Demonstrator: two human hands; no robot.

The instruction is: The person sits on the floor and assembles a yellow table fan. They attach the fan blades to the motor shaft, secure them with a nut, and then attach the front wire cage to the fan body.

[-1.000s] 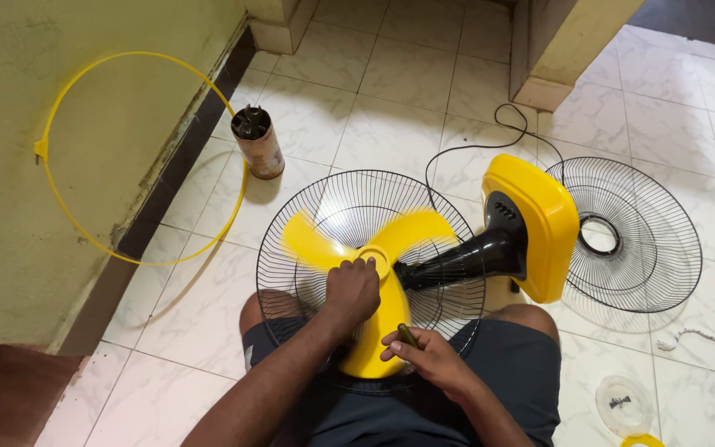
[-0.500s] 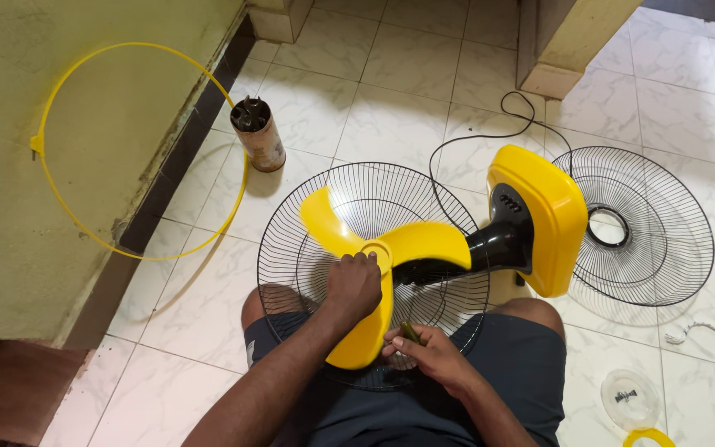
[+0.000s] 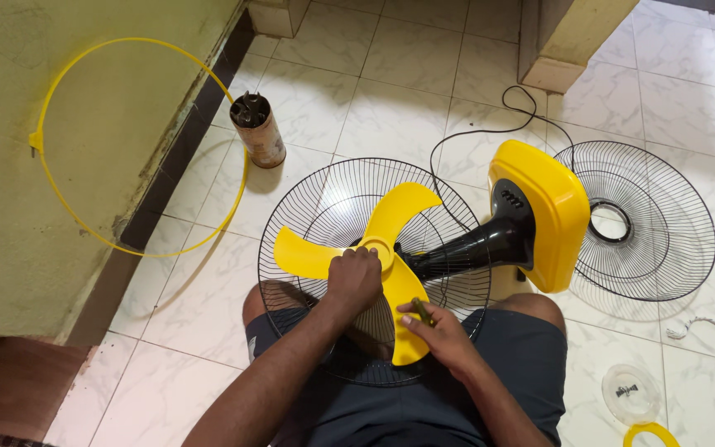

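Left hand (image 3: 354, 280) is clamped on the hub of our yellow fan blade (image 3: 374, 257) mid-frame, right hand (image 3: 436, 331) pinches a small dark tool (image 3: 422, 311) just beside it, over the wire guard (image 3: 324, 199).

White marbled floor tiles (image 3: 391, 108) fill the frame; a stained yellow-green wall (image 3: 59, 165) with a dark skirting strip (image 3: 177, 157) stands at left.

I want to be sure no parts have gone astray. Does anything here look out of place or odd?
The fan is in pieces: the front grille lies flat on the floor behind the yellow base, and the yellow rim ring leans against the wall. The left hand grips the blade hub. Nothing looks broken or spilled.
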